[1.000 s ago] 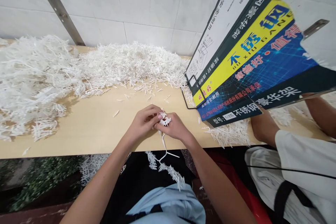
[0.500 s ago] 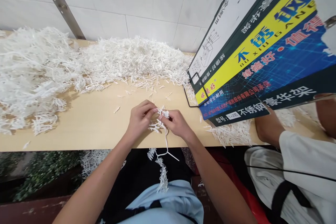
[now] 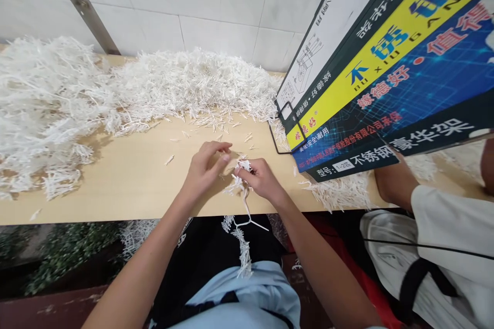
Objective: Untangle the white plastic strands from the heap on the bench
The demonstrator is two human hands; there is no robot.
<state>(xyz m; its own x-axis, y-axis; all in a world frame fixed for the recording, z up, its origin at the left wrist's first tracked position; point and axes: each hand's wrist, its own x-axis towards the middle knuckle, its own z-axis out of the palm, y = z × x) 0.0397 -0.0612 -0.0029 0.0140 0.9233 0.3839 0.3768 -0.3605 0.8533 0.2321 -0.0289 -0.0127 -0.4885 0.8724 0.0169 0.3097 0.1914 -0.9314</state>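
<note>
Both hands meet over the near edge of the wooden surface. The right hand pinches the top of a white plastic sprue, whose stem and bristled branches hang below the edge toward the person's lap. The left hand has its fingertips closed on small white pieces at the sprue's top. Heaps of white plastic pieces lie behind. A printed cardboard box leans at right, beside a co-worker's arm.

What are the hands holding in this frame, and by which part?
The right hand pinches a white plastic sprue at its upper, bristly end; its stem hangs below the table edge. The left hand has its fingers at the same top cluster.
</note>
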